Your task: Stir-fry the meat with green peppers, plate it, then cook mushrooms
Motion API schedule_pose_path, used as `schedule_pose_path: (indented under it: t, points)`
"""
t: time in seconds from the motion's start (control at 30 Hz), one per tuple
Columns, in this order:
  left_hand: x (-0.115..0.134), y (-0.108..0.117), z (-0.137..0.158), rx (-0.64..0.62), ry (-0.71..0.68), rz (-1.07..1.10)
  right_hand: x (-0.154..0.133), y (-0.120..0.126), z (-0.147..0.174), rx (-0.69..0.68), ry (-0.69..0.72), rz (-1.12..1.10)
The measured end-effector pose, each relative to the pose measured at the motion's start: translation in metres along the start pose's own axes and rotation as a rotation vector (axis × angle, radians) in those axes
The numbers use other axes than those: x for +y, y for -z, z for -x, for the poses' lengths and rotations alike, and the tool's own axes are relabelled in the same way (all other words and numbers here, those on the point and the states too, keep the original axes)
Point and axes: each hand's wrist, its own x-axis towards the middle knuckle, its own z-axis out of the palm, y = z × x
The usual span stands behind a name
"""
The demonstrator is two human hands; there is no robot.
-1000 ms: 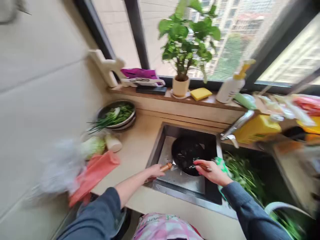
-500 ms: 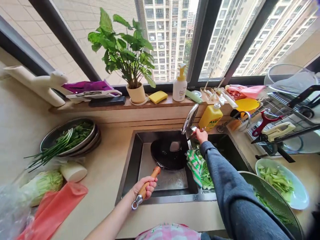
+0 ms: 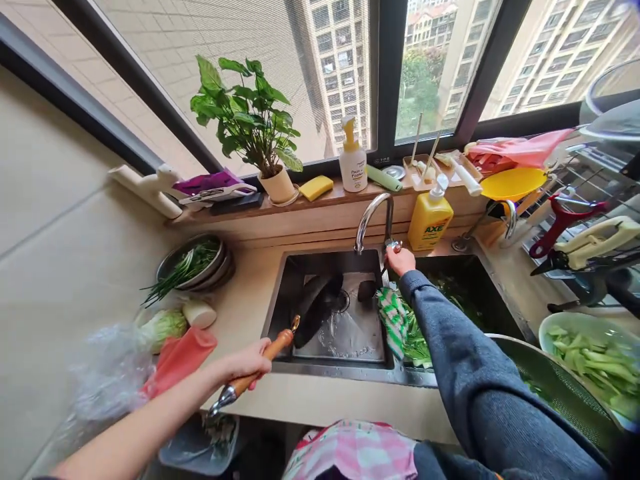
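Pale tiled wall (image 3: 45,180) at left, joint lines running aslant. Dark window frame (image 3: 389,80) across the back, several panes; daylight coming through. Outside: a tan tiled exterior wall (image 3: 200,33) on the left, tall apartment blocks (image 3: 343,73) with rows of windows, a patch of green trees (image 3: 421,83) between buildings. Below the glass, a narrow brown sill (image 3: 336,196); lower down, beige counter (image 3: 245,273). Wire rack (image 3: 595,168) far right

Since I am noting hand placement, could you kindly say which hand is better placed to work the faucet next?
Probably the right hand: it is at the base of the faucet, while the left hand grips the wooden handle of the tilted black pan, farther from the faucet.
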Motion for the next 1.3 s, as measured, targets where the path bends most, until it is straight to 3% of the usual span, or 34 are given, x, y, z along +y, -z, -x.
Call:
schedule_pose_path:
  t: [0.17,0.23,0.33,0.43,0.6,0.67,0.73,0.8,0.9,1.07,1.2,1.3]
  points:
    - [-0.021,-0.004,0.029,0.080,-0.004,-0.095,-0.012,0.004,0.096,-0.014,0.165,-0.105]
    - [-0.033,-0.006,0.035,0.099,-0.028,-0.109,-0.006,-0.002,0.145,-0.050,0.174,-0.284]
    - [-0.058,-0.008,0.040,0.112,-0.108,-0.111,0.009,-0.016,0.211,-0.234,0.002,-0.738]
    - [-0.092,-0.010,0.035,0.109,-0.200,-0.079,0.019,-0.024,0.269,-0.305,-0.125,-0.959]
    - [-0.157,-0.021,0.011,0.121,-0.382,0.013,0.008,-0.039,0.357,-0.550,0.071,-1.277]
    - [-0.178,-0.030,0.003,0.142,-0.451,0.048,-0.003,-0.056,0.388,-0.497,0.080,-1.148]
    - [-0.195,-0.041,-0.001,0.169,-0.517,0.078,-0.012,-0.075,0.414,-0.325,0.073,-1.002]
    - [-0.205,-0.050,-0.002,0.186,-0.563,0.099,-0.019,-0.091,0.437,-0.155,0.098,-0.976]
    - [-0.214,-0.060,-0.001,0.223,-0.596,0.096,-0.023,-0.109,0.461,-0.009,0.064,-0.936]
    - [-0.230,-0.072,-0.004,0.320,-0.638,0.026,-0.017,-0.133,0.477,0.052,-0.169,-0.443]
    - [-0.235,-0.084,-0.013,0.413,-0.645,-0.051,-0.011,-0.136,0.479,0.127,-0.144,-0.408]
    - [-0.233,-0.094,-0.011,0.438,-0.573,-0.083,-0.007,-0.131,0.475,0.142,-0.138,-0.390]
